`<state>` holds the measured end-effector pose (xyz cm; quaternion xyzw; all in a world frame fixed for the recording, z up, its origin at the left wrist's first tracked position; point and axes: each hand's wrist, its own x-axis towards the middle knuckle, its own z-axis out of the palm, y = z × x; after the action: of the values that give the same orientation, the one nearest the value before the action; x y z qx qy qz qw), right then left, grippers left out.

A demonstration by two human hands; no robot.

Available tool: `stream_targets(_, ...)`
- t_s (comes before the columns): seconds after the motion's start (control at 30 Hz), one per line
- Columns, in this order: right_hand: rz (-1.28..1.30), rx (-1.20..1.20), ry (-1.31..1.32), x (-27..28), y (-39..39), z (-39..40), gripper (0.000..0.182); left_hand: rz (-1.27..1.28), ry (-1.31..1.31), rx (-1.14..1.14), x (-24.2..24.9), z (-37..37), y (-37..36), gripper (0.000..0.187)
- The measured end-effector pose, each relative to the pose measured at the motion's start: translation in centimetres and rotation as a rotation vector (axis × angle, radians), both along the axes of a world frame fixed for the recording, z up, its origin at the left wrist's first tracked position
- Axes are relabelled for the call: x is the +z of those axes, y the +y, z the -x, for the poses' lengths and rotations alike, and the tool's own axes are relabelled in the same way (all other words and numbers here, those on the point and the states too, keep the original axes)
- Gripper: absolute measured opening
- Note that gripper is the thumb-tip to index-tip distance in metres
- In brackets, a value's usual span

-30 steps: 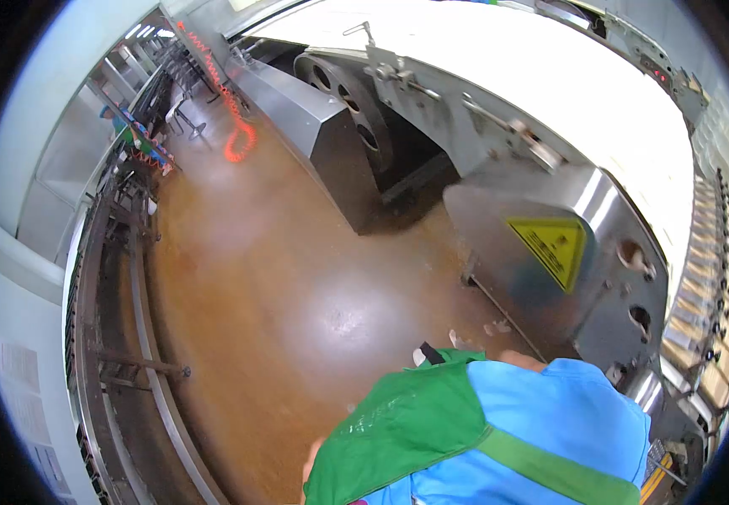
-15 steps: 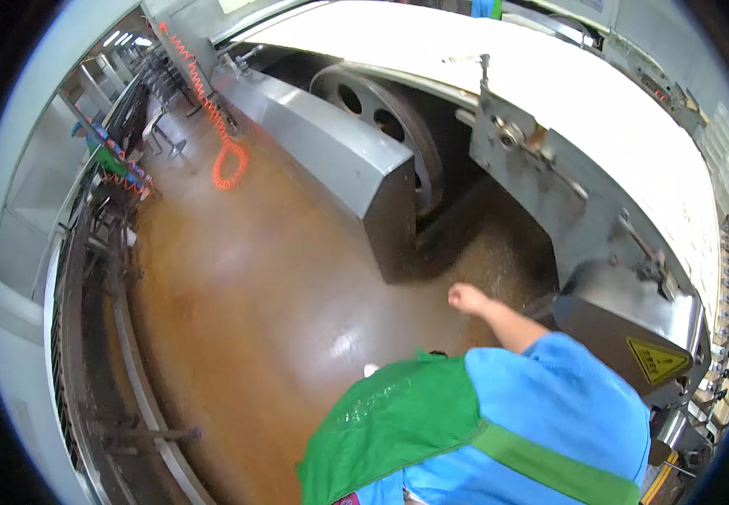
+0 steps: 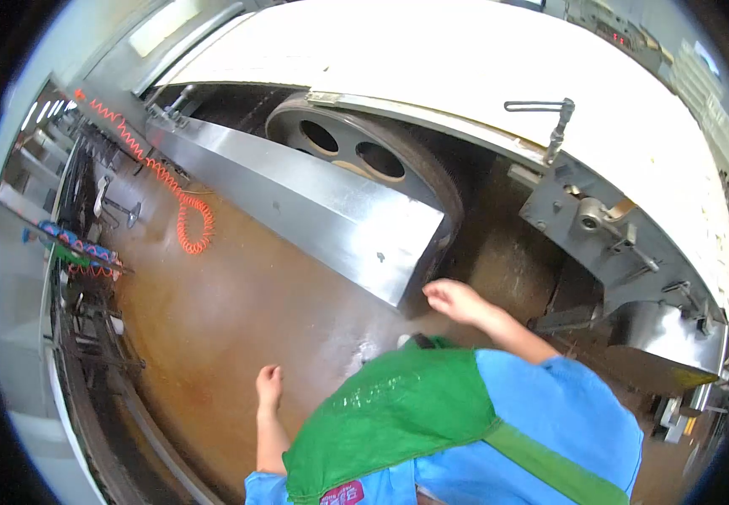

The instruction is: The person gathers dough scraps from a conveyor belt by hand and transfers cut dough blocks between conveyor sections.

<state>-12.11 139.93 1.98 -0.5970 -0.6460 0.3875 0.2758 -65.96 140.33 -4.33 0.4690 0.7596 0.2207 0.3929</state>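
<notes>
My right hand [image 3: 453,300] hangs over the floor beside the near end of a long steel housing [image 3: 364,219], apart from it. Its fingers are curled in, and nothing shows in them. Lower left, my left hand [image 3: 270,385] is raised over the brown floor [image 3: 213,337], loosely closed with no object visible. Between the two arms is my green apron [image 3: 381,404] over blue clothing. Behind the housing stands a large wheel [image 3: 407,143] with round holes, under a broad white surface [image 3: 465,50].
A coiled orange hose [image 3: 194,227] dangles at the left. Another person [image 3: 78,248] in blue and green is farther back. Machine brackets with a handle [image 3: 560,130] and a curved steel cover [image 3: 672,332] stand at the right. Dark rails [image 3: 103,396] run along the left.
My left hand has come into view at the lower left. The camera has moved closer to the steel housing and wheel. My right hand is now beside the housing's end.
</notes>
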Motion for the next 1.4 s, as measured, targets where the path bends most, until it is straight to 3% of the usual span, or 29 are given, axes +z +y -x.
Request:
stream_targets(0.07,-0.109,0.033,-0.018,4.7,5.5,1.8,0.031,0.028,-0.061,-0.155,2.6,-3.9,4.8,0.019)
stream_targets(0.13,-0.192,-0.037,-0.047,10.8,10.5,2.9,0.031,-0.068,0.046,-0.315,3.2,-5.6,10.0,0.018)
stream_targets(0.2,-0.474,-0.097,-0.035,12.8,15.8,1.7,0.027,-0.162,0.049,-0.412,3.3,-7.4,14.8,0.018)
stream_targets(0.3,-0.606,-0.267,-0.059,16.6,22.6,0.3,0.021,-0.269,-0.057,-0.484,4.0,-10.0,23.4,0.016)
stream_targets(0.33,-0.648,-0.292,-0.177,17.3,24.5,-0.6,0.020,-0.307,-0.085,-0.508,4.2,-11.1,26.4,0.015)
stream_targets(0.47,-0.587,-0.464,-0.381,18.6,30.3,-2.4,0.021,-0.463,-0.224,-0.587,3.1,-14.9,40.5,0.012)
stream_targets(0.53,-0.482,-0.555,-0.437,18.9,32.7,-3.0,0.023,-0.689,-0.139,-0.738,6.5,-18.3,46.6,0.009)
stream_targets(0.67,-0.383,-0.656,-0.568,20.8,38.4,-3.7,0.026,-0.971,-0.293,-0.914,13.1,-24.0,58.3,0.007)
stream_targets(0.83,-0.157,-0.756,-0.746,21.0,45.9,-5.0,0.033,-1.062,-0.184,-0.952,18.2,-30.4,69.3,0.015)
stream_targets(0.97,0.009,-0.858,-0.827,20.8,51.4,-5.7,0.040,-1.070,-0.072,-1.023,18.8,-37.4,76.0,0.027)
stream_targets(1.13,0.346,-0.787,-0.972,19.8,57.7,-6.1,0.046,-0.698,0.384,-1.115,19.6,-44.5,78.6,0.051)
stream_targets(1.27,0.160,-0.755,-0.947,16.6,59.1,-7.6,0.031,-0.518,0.571,-1.180,19.0,-46.3,79.0,0.054)
stream_targets(1.4,-0.069,-0.779,-0.843,14.7,58.5,-9.8,0.025,-0.694,0.457,-1.196,15.7,-48.2,79.5,0.033)
